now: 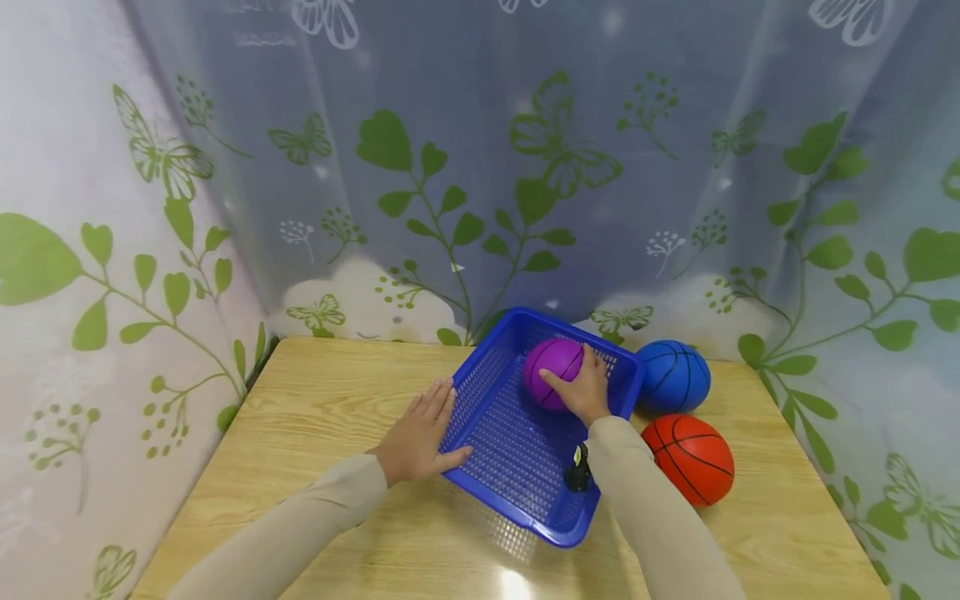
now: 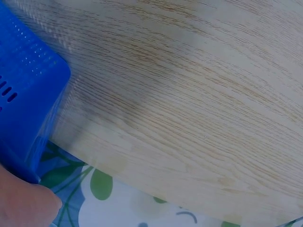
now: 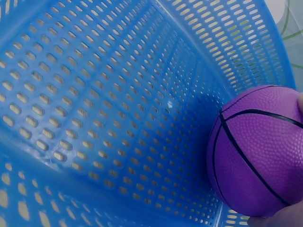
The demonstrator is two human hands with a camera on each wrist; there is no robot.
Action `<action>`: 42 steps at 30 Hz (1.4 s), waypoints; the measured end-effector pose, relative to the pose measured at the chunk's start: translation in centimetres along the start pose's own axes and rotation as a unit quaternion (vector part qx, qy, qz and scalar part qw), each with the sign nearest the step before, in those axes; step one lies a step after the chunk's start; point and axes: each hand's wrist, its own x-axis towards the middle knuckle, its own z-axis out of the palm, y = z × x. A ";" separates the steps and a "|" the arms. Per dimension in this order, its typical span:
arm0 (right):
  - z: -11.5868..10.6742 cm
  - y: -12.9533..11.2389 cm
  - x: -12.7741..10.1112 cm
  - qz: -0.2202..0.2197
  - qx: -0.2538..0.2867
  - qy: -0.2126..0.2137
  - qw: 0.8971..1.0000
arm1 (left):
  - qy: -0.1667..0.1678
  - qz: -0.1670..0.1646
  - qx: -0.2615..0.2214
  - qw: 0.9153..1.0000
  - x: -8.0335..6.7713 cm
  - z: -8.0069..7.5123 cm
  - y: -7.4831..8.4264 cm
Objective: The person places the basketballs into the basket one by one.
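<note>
A blue plastic basket (image 1: 495, 492) with perforated walls stands on the table. My left hand (image 1: 416, 433) rests against its left side, fingers straight along the outer wall and thumb reaching over the rim. Inside the basket, toward the back right, my right hand (image 1: 585, 387) grips a small purple basketball (image 1: 551, 367) from its right side, thumb and fingers spread over it. The right wrist view shows the purple basketball (image 3: 255, 151) close to the basket's wall, with only bits of fingers at the frame's edge.
Right of the basket, a blue basketball (image 1: 675, 377) sits behind a red basketball (image 1: 692, 460), partly covered by my right sleeve. A black wrist device (image 1: 577, 471) hangs by the right cuff. Patterned curtains (image 1: 465, 167) border the wooden table (image 1: 337, 392).
</note>
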 end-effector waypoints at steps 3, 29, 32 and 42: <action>0.0 -0.1 0.0 -0.002 -0.001 -0.008 1.000 | -0.008 -0.011 0.000 1.000 0.0 0.0 0.0; -6.9 -2.3 -0.6 -0.069 -0.046 -0.117 0.990 | -0.003 -0.006 0.007 1.000 0.1 0.4 0.1; -8.9 -2.4 -1.4 -0.078 -0.042 -0.146 0.985 | -0.001 -0.006 0.006 1.000 0.0 0.1 0.1; -14.6 1.5 -6.2 -0.093 -0.083 -0.192 0.973 | 0.007 -0.005 -0.003 1.000 0.1 0.2 0.0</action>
